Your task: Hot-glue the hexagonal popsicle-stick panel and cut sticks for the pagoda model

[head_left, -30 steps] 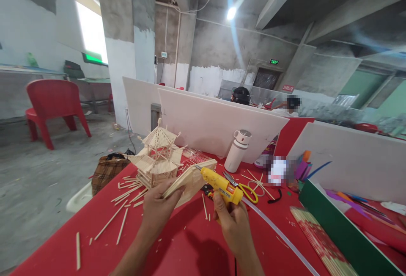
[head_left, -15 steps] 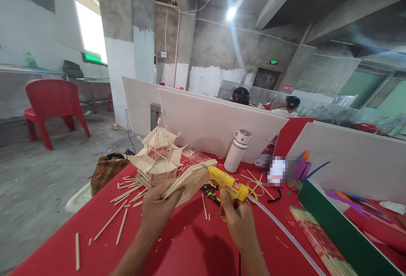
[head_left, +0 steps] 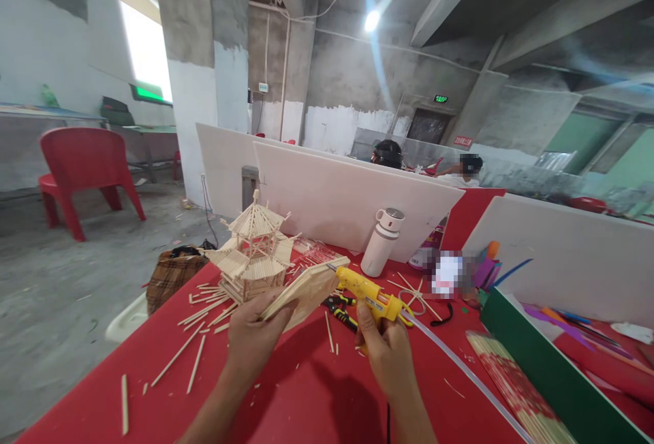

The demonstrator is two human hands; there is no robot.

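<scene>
My left hand (head_left: 259, 329) is closed on the near end of a flat panel of pale wooden sticks (head_left: 311, 289), holding it tilted above the table. In my right hand (head_left: 384, 349) is a yellow hot glue gun (head_left: 368, 293), its nozzle at the panel's far upper edge. A long translucent glue stick (head_left: 460, 363) trails from the back of the gun. Behind my left hand stands a pagoda model (head_left: 255, 253) built of wooden sticks. Black-and-yellow pliers (head_left: 341, 311) lie under the gun, partly hidden.
Loose sticks (head_left: 178, 359) are scattered over the red table (head_left: 286, 403). A white flask (head_left: 382, 243) stands before the white partition (head_left: 347, 188). At right are a bundle of sticks (head_left: 516, 383) and a green-sided box (head_left: 556, 369). Two people sit beyond the partition.
The glue gun and my right hand have shifted very slightly to the right, the nozzle staying at the panel's edge. My left hand and the panel look unmoved.
</scene>
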